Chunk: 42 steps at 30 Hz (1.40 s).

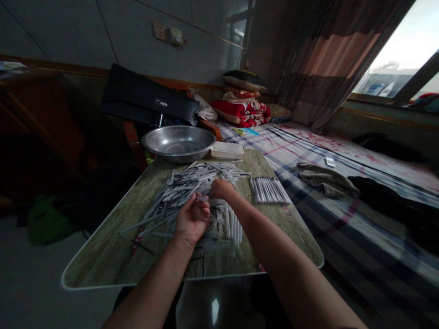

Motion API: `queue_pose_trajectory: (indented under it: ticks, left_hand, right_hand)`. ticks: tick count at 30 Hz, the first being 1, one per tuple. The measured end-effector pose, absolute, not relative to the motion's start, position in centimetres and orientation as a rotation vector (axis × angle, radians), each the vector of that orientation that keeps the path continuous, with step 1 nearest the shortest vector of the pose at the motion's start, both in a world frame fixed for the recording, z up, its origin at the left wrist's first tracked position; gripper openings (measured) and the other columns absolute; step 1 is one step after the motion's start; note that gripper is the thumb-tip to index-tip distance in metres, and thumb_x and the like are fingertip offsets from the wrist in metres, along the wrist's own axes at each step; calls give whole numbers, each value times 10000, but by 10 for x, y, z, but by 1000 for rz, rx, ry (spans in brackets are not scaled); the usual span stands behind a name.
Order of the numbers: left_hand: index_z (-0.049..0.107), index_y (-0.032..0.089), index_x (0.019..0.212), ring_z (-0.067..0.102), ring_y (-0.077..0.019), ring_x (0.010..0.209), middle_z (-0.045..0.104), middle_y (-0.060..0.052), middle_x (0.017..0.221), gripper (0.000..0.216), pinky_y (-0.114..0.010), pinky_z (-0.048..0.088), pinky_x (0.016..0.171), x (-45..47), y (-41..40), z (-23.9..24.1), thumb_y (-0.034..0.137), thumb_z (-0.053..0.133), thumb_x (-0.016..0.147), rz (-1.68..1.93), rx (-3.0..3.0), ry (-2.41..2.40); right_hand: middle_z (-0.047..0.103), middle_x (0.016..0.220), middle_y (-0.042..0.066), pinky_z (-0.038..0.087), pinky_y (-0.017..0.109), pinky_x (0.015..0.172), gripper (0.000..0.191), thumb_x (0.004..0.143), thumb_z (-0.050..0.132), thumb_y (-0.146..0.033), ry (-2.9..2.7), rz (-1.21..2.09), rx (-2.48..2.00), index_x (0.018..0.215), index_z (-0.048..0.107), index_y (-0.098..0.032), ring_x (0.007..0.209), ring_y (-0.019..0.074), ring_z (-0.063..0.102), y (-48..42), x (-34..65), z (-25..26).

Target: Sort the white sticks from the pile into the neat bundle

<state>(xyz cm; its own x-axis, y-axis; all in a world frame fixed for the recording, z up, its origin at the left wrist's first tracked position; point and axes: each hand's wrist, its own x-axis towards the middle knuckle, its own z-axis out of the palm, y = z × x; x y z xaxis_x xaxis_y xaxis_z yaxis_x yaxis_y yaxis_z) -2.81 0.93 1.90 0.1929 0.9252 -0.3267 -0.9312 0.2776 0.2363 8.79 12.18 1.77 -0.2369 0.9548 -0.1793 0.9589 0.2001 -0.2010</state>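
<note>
A loose heap of thin white sticks (185, 187) covers the middle of a small wood-patterned table (113, 256). My left hand (191, 218) rests over the heap with its fingers curled, pinching what looks like a short white stick. My right hand (221, 188) is closed in a fist at the heap's far right side, knuckles up; what it holds is hidden. A tidy row of white sticks (269, 189) lies side by side to the right of my right hand.
A metal basin (178, 144) and a shallow white tray (227, 150) stand at the table's far edge. A bed with a plaid sheet (343, 214), folded blankets (242, 112) and loose clothes lies to the right. A dark bag (147, 98) sits behind the basin.
</note>
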Motion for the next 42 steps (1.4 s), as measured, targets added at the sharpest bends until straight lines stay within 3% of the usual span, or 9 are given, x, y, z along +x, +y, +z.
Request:
queue_pose_trajectory:
  ticks: [4,8,12,14,16,26,31,42]
  left_hand:
    - [664,124,757,633,-93,534,685,-55,668,318,-155,493,458,-28,9,18,170,418,954,1304,18,439]
    - [651,141,756,671,-117,552,707,-49,673,240,-179,534,481,-27,9,19,163,484,926,1321,77,485]
    - [631,142,803,703,-148,578,729,-62,696,193,-205,562,494,-21,9,19,146,480,924,1345,116,597]
    - [622,142,834,712,-157,593,737,-68,716,175,-211,569,497,-18,8,18,129,472,924,1358,158,620]
    - [617,144,848,718,-167,606,744,-71,738,153,-216,574,500,-15,8,16,115,483,916,1368,212,627]
    - [612,147,858,731,-169,663,750,-64,803,3,-183,575,520,-13,6,12,146,614,860,1361,380,653]
    - [608,154,862,731,-171,667,744,-44,782,49,-187,570,518,-11,4,15,170,647,838,1368,441,682]
    - [617,154,874,732,-176,703,759,-67,824,124,-202,571,556,-10,2,15,196,697,789,1396,514,709]
  right_hand:
    - [720,980,178,494,311,741,262,715,613,-181,2502,-461,1964,941,716,-98,916,278,672,120,103,26]
    - [693,827,42,452,221,674,162,746,573,-169,2697,-634,1981,872,671,-145,780,148,630,104,130,35]
    - [557,648,-39,404,212,555,125,672,642,-219,2890,-1825,1893,757,569,-161,585,98,515,68,148,35]
    - [534,649,-47,386,211,541,176,641,671,-233,2812,-2167,1802,749,546,-172,566,89,491,50,152,35]
    - [522,643,-50,365,209,530,189,627,678,-227,2767,-2280,1798,743,538,-177,557,84,472,36,153,36]
    - [507,613,-54,340,205,529,105,653,605,-148,2944,-1798,2010,728,544,-189,546,83,441,27,152,34]
    - [522,610,-54,343,199,513,105,651,577,-136,2999,-1563,2078,729,536,-193,533,84,467,21,152,38]
    - [506,575,-64,337,197,505,102,658,562,-145,3016,-1372,2154,735,523,-198,506,84,464,13,154,45]
